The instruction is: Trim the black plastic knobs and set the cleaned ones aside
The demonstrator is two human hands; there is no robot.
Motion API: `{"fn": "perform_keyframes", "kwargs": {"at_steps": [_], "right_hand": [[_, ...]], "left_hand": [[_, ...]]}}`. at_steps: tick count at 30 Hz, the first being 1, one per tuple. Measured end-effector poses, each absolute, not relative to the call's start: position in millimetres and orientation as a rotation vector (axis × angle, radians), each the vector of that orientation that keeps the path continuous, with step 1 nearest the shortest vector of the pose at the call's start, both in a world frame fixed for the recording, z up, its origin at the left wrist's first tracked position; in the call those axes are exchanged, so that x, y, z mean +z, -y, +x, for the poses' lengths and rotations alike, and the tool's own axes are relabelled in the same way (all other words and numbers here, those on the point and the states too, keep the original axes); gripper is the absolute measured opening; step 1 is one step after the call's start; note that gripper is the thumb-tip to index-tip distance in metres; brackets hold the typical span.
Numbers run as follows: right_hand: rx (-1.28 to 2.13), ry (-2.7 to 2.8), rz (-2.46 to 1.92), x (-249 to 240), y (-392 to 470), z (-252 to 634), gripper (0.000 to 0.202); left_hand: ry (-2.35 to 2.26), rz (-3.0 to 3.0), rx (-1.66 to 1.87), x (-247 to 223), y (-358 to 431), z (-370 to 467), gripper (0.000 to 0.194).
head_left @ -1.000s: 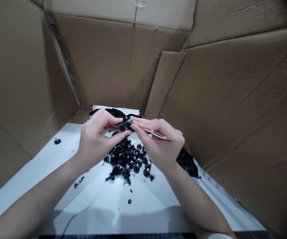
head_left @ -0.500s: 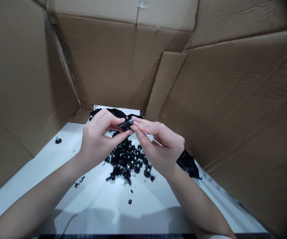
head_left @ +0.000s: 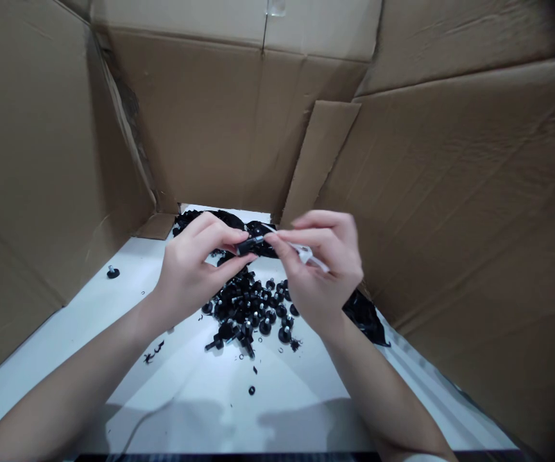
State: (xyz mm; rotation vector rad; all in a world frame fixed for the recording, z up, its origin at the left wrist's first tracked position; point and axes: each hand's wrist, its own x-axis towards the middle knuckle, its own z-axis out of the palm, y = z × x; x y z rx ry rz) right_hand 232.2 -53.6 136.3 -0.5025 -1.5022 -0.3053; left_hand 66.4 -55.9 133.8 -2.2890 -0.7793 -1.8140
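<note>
And you have the black piece (head_left: 245,246) pinched in your left hand (head_left: 200,256), thumb on the near side, forefinger on the far side, its silvery end poking out to the right. Your right hand (head_left: 323,263) comes in from the right, fingers curled around a slim white tool (head_left: 312,255), thumb and fingertip right up at that silvery end. Touching it or just beside? Can't tell from here. Both hands sit above the far side of a loose pile (head_left: 243,301) of black pieces on the white table (head_left: 200,398).

Now, what's tough to see: your right fingers cover much of the tool, and its outline is blurred. Your left fingers mask part of the black piece, and both forearms run off the near edge.
</note>
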Motion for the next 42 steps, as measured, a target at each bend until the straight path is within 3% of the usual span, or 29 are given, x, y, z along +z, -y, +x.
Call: {"fn": "perform_keyframes", "kwargs": {"at_steps": [5,8,14,18,26,34,38,42], "right_hand": [[-0.208,1.679,-0.55,144,53,242,0.019],[-0.094,1.844,-0.549,146,54,240,0.009],[0.375,1.745,-0.722,148,53,239,0.009],[0.56,1.655,-0.758,146,42,237,0.009],[0.025,1.267,-0.841,147,2,282,0.009],[0.071,1.551,-0.839,145,9,277,0.011],[0.006,1.745,-0.68,145,30,258,0.022],[-0.07,1.793,-0.535,148,54,244,0.019]], "left_hand": [[0.824,-2.462,-1.837,134,53,60,0.02],[0.876,-2.497,-1.864,134,52,59,0.03],[0.676,-2.5,-1.577,134,51,57,0.019],[0.68,-2.486,-1.64,132,48,58,0.019],[1.081,-2.235,-2.046,138,24,29,0.025],[1.159,-2.51,-2.167,138,34,44,0.026],[1.119,-2.548,-2.163,137,43,52,0.023],[1.126,-2.513,-2.161,137,50,55,0.025]]}}
